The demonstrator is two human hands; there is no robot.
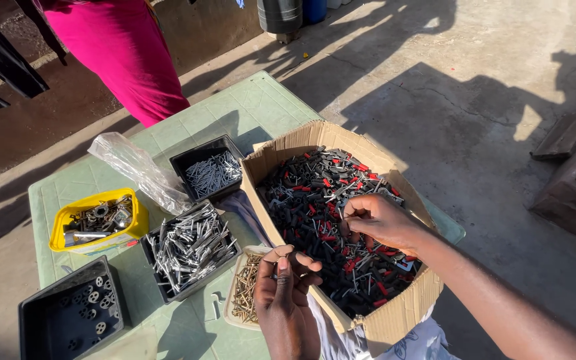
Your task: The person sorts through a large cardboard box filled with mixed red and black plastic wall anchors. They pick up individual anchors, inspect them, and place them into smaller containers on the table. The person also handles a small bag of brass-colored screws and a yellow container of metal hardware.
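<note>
An open cardboard box point(395, 317) full of small black and red plastic pieces point(315, 193) rests on the green table point(248, 100). My right hand point(381, 220) reaches into the box with its fingertips pinched on a small piece. My left hand point(288, 290) hovers over the box's near edge, fingers curled around a small part pinched at the fingertips.
On the table stand a black tray of silver screws point(191, 247), another black tray of nails point(211, 172), a yellow tub of metal parts point(98, 220), a black tray of washers point(75, 313), a pale tray of brass screws point(245, 290) and a clear plastic bag point(138, 167). A person in pink point(125, 50) stands behind.
</note>
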